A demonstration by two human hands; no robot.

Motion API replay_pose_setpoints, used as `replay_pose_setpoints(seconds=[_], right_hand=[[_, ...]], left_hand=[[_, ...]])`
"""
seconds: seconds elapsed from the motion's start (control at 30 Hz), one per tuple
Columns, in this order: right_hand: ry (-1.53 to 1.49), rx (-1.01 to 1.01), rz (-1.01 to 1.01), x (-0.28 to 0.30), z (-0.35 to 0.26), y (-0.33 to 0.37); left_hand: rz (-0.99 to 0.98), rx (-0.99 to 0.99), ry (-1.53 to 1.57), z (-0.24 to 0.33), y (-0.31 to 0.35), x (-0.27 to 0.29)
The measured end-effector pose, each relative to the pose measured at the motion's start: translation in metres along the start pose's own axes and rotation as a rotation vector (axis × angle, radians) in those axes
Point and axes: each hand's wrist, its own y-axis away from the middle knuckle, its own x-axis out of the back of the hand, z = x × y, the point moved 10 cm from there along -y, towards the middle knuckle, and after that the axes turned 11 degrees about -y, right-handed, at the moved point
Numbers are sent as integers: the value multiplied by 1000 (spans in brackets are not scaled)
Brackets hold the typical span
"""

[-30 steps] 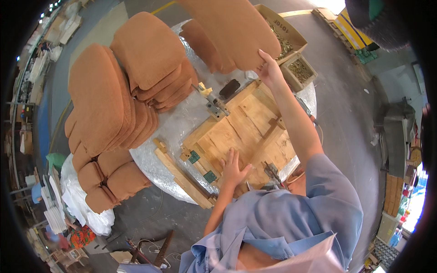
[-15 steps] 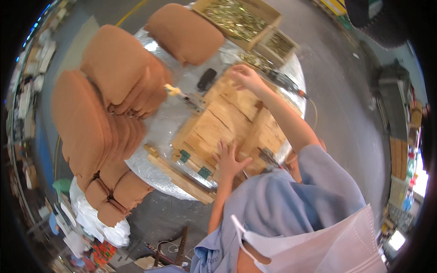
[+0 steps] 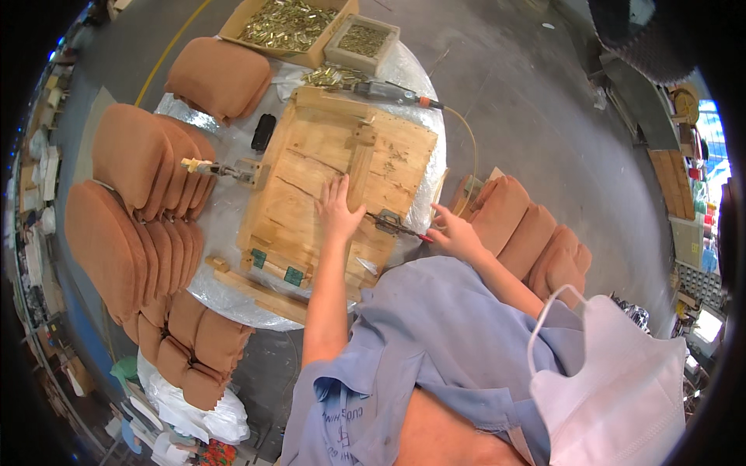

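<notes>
Nearest is a white mask (image 3: 614, 380), and below it the blue-grey shirt (image 3: 435, 311) of the person. The two hands are apart from each other. The right hand (image 3: 457, 235) is open, with fingers spread, just beside the red tip of a metal clamp (image 3: 388, 223); whether it touches this tip, I cannot tell. The left hand (image 3: 339, 213) lies open, palm down, on the wooden board (image 3: 307, 159), grasping nothing. This board, with raised wooden edges and one bar across, is on the round tabletop (image 3: 229, 299), which has a shiny plastic cover. On its near edge are two green pieces (image 3: 294, 276), and wooden strips (image 3: 260, 289) lie beside it. To the right, below the tabletop, there are brown cushions (image 3: 505, 213); to the left, more brown cushions stand in thick stacks (image 3: 109, 241). A second clamp (image 3: 225, 168) is at the left side of the board, near a black object (image 3: 264, 132). Farther, a power tool (image 3: 385, 93) with a cable lies across the far edge, near loose brass-coloured pieces (image 3: 334, 76). Behind them are a small box (image 3: 363, 39) and a larger cardboard box (image 3: 317, 56), both filled with metal pieces.
</notes>
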Motion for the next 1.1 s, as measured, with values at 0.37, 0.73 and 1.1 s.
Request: replay_pose_setpoints(seconds=[0.37, 0.73, 1.1], right_hand=[[-30, 42, -227, 7, -5, -43], [-161, -48, -180, 42, 14, -124], [-95, -75, -45, 35, 35, -208]], left_hand=[[-131, 73, 187, 41, -19, 2], [42, 144, 222, 50, -22, -8], [121, 244, 49, 28, 38, 11]])
